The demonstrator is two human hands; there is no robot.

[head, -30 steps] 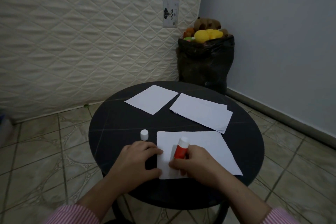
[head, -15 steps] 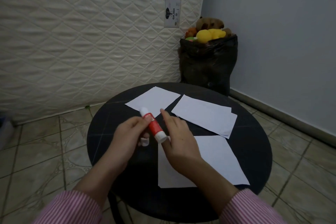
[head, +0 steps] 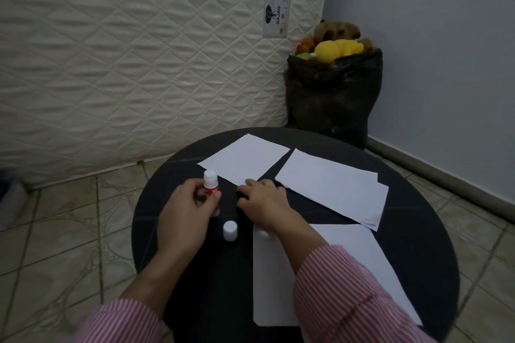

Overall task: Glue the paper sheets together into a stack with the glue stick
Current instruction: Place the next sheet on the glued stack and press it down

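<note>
Head view is showing us working over a round black table (head: 418, 231). Our left hand (head: 184, 209) is gripping the glue stick (head: 211, 189) upright, fingers wrapped round its red-and-white barrel, its white top poking up above the thumb. Its loose cap (head: 230, 230) is standing on the table just below and to the right of that hand, between our two wrists.

Our right hand (head: 264, 203) is reaching forward with fingers spread and lying flat, holding nothing; its fingertips are touching the near corner of the far sheet (head: 245, 157). A layered pile of sheets (head: 334, 186) is lying just to the right of that hand, and the near sheet (head: 278, 287) is lying under our right forearm and striped sleeve (head: 348, 295).

We are judging that we are about to draw the far sheet toward us. Several things could be going wrong from here. The sleeve is resting over the near sheet, so any wet glue there could be smearing onto the cloth, or the arm could be dragging the sheet askew. The cap is standing close to both wrists, so a sweep could be knocking it off the table. Pulling by one corner, we could be creasing the sheet.
</note>
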